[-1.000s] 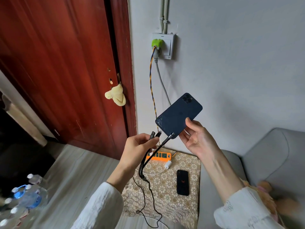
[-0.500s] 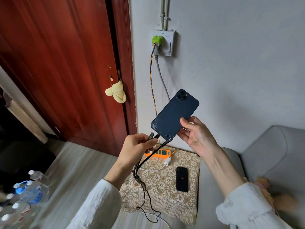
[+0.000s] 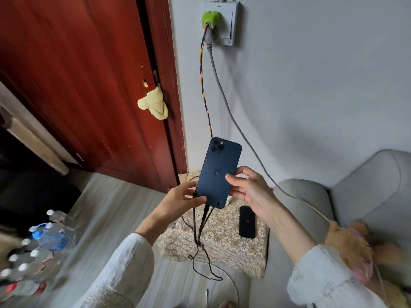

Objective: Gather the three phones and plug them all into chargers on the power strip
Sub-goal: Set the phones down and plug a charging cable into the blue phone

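A dark-blue phone (image 3: 219,172), smooth-backed with three camera lenses at its top corner and no legible branding, was held upright at the frame's centre, the left hand (image 3: 178,202) closing its grip on the lower-left edge and the right hand (image 3: 250,191) clamped on its right edge. Several thin black cable ends (image 3: 205,218) hung from its base at 6 o'clock. One smaller black phone (image 3: 247,221), showing a tiny unreadable red mark, lay flat at 4 o'clock on a table draped in beige floral-patterned cloth (image 3: 222,238).
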A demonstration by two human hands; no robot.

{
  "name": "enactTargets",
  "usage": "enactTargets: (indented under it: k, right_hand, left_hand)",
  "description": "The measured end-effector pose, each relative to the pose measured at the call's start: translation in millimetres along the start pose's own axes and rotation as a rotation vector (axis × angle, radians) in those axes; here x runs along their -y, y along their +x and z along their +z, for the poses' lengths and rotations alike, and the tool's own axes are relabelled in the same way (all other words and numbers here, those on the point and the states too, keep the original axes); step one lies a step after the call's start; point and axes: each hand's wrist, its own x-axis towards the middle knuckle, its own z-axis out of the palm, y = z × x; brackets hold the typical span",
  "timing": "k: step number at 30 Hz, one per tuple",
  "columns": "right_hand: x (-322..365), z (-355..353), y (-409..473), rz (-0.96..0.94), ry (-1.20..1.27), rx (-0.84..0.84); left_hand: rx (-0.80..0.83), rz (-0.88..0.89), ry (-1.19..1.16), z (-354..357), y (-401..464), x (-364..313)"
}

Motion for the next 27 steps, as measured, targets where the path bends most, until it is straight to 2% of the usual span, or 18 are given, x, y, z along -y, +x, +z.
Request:
enactTargets:
  k: [4,8,11,16,22,27]
  right_hand:
    - [-53,-11,18,0.139,-0.080,-0.036]
    - [-109,-37,46,0.260,-0.120,-0.152]
    - [-160,-56,71,0.350,-0.119,-0.248]
    - [-250,-70,114,0.486,-0.061,-0.349]
    - [-343,-78,165,0.584,0.023,-0.374]
    - [-383,-64,184,0.627,-0.044,-0.376]
  left_hand:
    - [-0.096,-0.056,-0.001,17,24,46]
    - [-0.235,-0.327,0.063,44,52,132]
    - [-0.218,-0.438,0.290,59,63,206]
    - [0.000,-0.291,0.677,68,98,293]
    - [0.275,-0.038,1.165,68,170,376]
    - [0.151,-0.060,1.238,33,156,411]
